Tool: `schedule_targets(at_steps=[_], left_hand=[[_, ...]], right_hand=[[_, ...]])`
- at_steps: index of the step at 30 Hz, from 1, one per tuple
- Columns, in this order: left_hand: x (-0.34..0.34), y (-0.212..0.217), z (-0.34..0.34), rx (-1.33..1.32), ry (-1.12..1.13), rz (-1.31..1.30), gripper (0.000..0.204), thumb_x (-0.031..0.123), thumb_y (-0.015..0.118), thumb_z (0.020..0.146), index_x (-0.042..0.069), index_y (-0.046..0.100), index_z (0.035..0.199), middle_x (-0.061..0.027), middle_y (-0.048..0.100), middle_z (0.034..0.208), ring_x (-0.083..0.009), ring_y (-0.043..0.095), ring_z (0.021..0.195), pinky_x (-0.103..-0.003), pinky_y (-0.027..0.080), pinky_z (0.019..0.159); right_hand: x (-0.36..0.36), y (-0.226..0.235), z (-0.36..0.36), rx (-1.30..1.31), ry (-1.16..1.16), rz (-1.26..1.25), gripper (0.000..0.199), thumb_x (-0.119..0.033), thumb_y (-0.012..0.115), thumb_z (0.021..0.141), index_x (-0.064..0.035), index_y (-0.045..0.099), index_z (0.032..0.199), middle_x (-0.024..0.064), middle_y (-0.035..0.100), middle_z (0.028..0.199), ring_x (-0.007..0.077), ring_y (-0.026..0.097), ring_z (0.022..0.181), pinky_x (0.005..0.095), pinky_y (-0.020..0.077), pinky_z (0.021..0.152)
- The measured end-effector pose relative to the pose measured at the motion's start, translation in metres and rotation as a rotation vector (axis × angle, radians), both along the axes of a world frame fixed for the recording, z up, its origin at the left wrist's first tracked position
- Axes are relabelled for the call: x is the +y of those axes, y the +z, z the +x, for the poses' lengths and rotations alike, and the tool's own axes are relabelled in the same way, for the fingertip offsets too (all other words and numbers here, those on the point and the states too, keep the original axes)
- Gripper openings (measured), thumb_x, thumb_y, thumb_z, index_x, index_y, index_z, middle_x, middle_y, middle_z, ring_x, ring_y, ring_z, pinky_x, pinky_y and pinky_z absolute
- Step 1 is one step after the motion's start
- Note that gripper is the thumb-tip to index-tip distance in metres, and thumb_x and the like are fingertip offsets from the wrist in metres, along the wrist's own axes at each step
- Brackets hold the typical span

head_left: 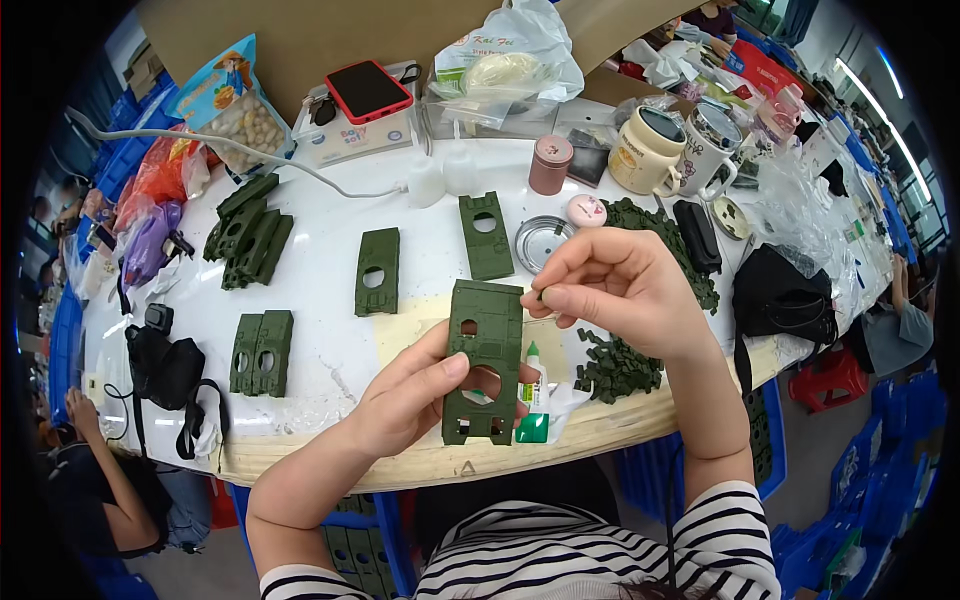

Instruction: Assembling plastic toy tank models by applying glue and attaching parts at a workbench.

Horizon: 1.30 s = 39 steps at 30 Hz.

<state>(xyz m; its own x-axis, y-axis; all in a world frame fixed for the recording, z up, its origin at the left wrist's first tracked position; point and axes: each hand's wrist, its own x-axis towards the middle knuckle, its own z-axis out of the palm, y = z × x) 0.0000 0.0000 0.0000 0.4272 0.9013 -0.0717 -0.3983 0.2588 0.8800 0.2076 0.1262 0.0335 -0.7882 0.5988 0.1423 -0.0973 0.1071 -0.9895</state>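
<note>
My left hand grips a dark green plastic model vehicle hull from its left side, holding it tilted up above the table's front edge. The hull has a round hole and several smaller square openings. Close to its upper right edge, my right hand pinches a tiny dark green part between thumb and fingertips, mostly hidden by them. Below, partly behind the hull, is a glue bottle with a green tip. A heap of small green parts lies under my right wrist.
More green hulls lie across the white table, some stacked at left. Farther back stand a dark pink canister, a cream mug and a red-cased phone. Black bags lie at both sides; people sit nearby.
</note>
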Motion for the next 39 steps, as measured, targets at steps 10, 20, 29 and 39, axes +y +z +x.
schedule_targets(at_steps=[10,20,29,39], left_hand=[[-0.001,0.002,0.006,0.059,0.114,-0.061,0.066,0.041,0.049,0.091,0.001,0.027,0.138,-0.0288,0.054,0.115,-0.0349,0.064,0.09,-0.046,0.054,0.08],[0.0,0.0,0.007,0.071,0.072,-0.063,0.065,0.041,0.049,0.091,0.001,0.028,0.138,-0.028,0.054,0.115,-0.0343,0.064,0.091,-0.045,0.053,0.081],[-0.002,-0.009,0.01,0.136,-0.045,-0.002,0.055,0.036,0.043,0.096,0.0,0.032,0.136,-0.0199,0.056,0.115,-0.0274,0.062,0.096,-0.039,0.049,0.085],[-0.003,-0.014,0.01,0.155,-0.07,0.002,0.05,0.03,0.044,0.096,-0.001,0.034,0.134,-0.0186,0.056,0.114,-0.0261,0.062,0.095,-0.037,0.05,0.084]], right_hand=[[0.004,-0.004,-0.003,-0.073,-0.067,-0.183,0.018,-0.014,0.069,0.084,0.001,0.068,0.095,0.0037,0.067,0.077,0.0069,0.061,0.066,0.0197,0.0489,0.061],[-0.003,-0.001,-0.004,-0.056,-0.036,-0.154,0.015,-0.01,0.069,0.084,0.0028,0.065,0.09,0.0042,0.065,0.077,0.0065,0.059,0.065,0.0191,0.0482,0.06],[-0.022,-0.002,-0.009,-0.101,-0.041,0.542,0.009,-0.011,0.07,0.075,-0.0063,0.065,0.081,0.0059,0.053,0.092,0.0216,0.051,0.091,0.0316,0.04,0.081],[-0.019,-0.003,-0.009,-0.159,0.032,0.451,0.008,-0.012,0.07,0.074,-0.0053,0.066,0.075,0.0049,0.054,0.091,0.0203,0.05,0.094,0.032,0.0395,0.087]])
